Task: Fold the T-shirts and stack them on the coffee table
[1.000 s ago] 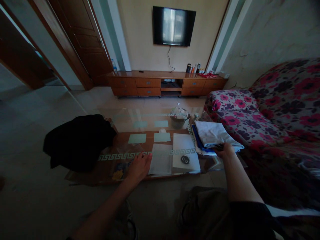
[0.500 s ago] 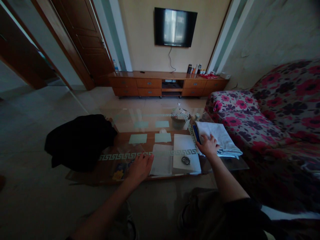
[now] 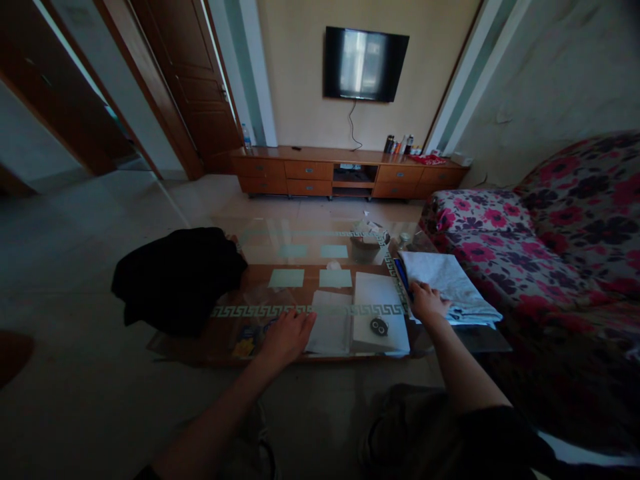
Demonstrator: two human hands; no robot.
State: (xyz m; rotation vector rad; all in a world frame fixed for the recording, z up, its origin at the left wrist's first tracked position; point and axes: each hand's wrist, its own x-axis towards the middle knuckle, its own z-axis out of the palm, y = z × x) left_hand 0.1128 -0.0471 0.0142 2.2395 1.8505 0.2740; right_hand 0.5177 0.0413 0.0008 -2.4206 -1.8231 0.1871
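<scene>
My left hand (image 3: 289, 335) lies palm down at the near part of the glass coffee table (image 3: 255, 233), fingers extended and holding nothing. Just right of its fingertips is a sheet of white paper (image 3: 330, 327). My right hand (image 3: 430, 303) rests on the left edge of a folded pale cloth (image 3: 463, 287), fingers slightly bent and apart; no grip on the cloth shows. A dark blue strip (image 3: 403, 277) shows along that edge, its kind unclear. Between my hands, a small black object with two rings (image 3: 379, 326) sits over a white sheet or box (image 3: 377, 293).
A black cloth heap (image 3: 175, 280) covers the table's left end. Beneath the glass are a basket (image 3: 367, 250) and a yellow-and-blue packet (image 3: 245, 341). A floral sofa (image 3: 505, 247) stands at right. Farther back are a low wooden cabinet (image 3: 307, 170) and a wall television (image 3: 365, 65).
The view has turned slightly, so the room sits farther right and lower. My right hand's spread fingers have drawn closer together and lower at the cloth's left edge. My left hand stays in place.
</scene>
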